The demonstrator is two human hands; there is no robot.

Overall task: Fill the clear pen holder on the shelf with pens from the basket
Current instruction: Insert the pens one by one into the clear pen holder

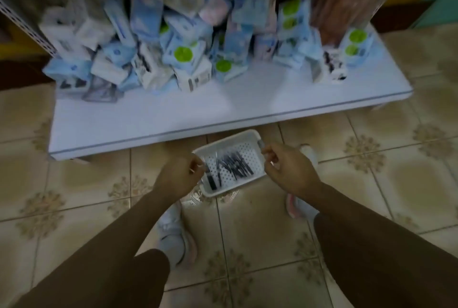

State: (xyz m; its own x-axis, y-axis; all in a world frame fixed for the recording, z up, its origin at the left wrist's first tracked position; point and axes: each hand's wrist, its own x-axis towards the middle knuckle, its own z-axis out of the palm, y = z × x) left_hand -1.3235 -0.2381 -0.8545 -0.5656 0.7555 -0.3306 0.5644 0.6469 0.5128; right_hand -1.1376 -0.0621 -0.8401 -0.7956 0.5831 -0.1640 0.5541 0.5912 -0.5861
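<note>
**Both hands at the pen basket on the floor**

The basket (224, 141) sits on the tiled floor (371, 184) just before the shelf (223, 112), between the person's feet. Dark pens (233, 166) lie loose in it, bunched together. The right hand (285, 166) pinches what looks like a grey pen (259, 145) at the basket's far right corner. The left hand (182, 176) is curled at the left rim; whether it holds a pen or the rim cannot be told. The clear holder cannot be made out.

The pens are probably light, stiff and smooth, so they may roll or slip. A pinch at mid-barrel, or a small gathered bunch, should hold best. The plastic basket looks light and could slide.

The shelf's front strip is bare; tumbled boxes (153, 42) crowd its back. Its front edge lies close to the basket.
</note>
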